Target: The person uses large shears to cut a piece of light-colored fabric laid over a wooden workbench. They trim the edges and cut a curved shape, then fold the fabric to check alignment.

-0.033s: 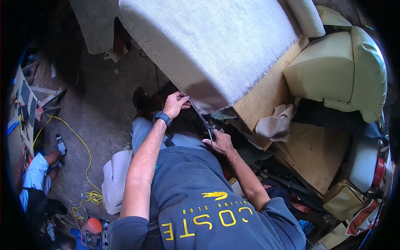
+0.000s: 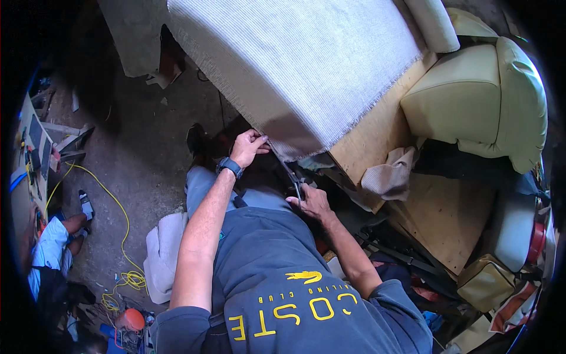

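A pale ribbed fabric [image 2: 306, 65] with frayed edges lies over a wooden board [image 2: 377, 133] and hangs down at its near corner. My left hand [image 2: 250, 147], with a dark watch on the wrist, pinches the hanging edge between thumb and fingers. To the right and nearer my body, my right hand [image 2: 312, 202] is closed round the handles of a pair of scissors [image 2: 293, 176]. The blades point up and left, against the fabric's lower edge between my hands. Whether they are parted cannot be made out.
Cream padded cushions [image 2: 457, 94] stand at the right, above a crumpled fabric scrap [image 2: 392, 174] and a plywood sheet [image 2: 445, 218]. A yellow cable [image 2: 125, 227] runs over the floor at the left. Another person [image 2: 52, 248] is at the far left, near a workbench [image 2: 35, 153].
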Tool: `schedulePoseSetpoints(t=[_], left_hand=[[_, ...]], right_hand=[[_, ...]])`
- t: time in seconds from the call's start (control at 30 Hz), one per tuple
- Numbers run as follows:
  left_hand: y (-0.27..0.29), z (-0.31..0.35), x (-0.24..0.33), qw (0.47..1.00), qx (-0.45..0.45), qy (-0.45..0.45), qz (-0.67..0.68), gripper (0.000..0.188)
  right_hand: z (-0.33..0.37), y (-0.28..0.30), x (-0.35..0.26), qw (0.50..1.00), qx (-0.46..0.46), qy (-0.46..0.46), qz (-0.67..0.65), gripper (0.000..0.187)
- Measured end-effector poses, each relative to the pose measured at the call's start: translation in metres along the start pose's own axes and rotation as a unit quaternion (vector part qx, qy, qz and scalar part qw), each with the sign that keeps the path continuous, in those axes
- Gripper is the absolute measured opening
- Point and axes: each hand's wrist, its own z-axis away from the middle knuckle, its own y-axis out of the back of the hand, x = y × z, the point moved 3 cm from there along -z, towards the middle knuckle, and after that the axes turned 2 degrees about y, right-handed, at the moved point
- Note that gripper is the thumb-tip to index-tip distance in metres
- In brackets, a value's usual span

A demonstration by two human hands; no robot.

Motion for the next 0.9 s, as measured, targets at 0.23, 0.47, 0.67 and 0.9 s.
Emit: schedulePoseSetpoints(t=[0.23, 0.47, 0.67, 0.9], left_hand=[[0.001, 0.000, 0.000, 1.000, -0.020, 0.015, -0.012, 0.022], [0.000, 0.001, 0.002, 1.000, -0.017, 0.013, -0.005, 0.019], [0.000, 0.001, 0.003, 1.000, -0.017, 0.013, -0.021, 0.020], [0.002, -0.001, 0.001, 0.999, -0.014, -0.011, -0.032, 0.023]], right_hand=[[0.000, 0.009, -0.002, 0.998, 0.050, 0.040, 0.008, 0.065], [-0.008, 0.009, 0.004, 0.997, 0.062, 0.045, 0.021, 0.063], [-0.006, 0.016, 0.003, 0.994, 0.072, 0.064, 0.051, 0.057], [-0.003, 0.024, 0.002, 0.995, 0.077, 0.058, 0.029, 0.056]])
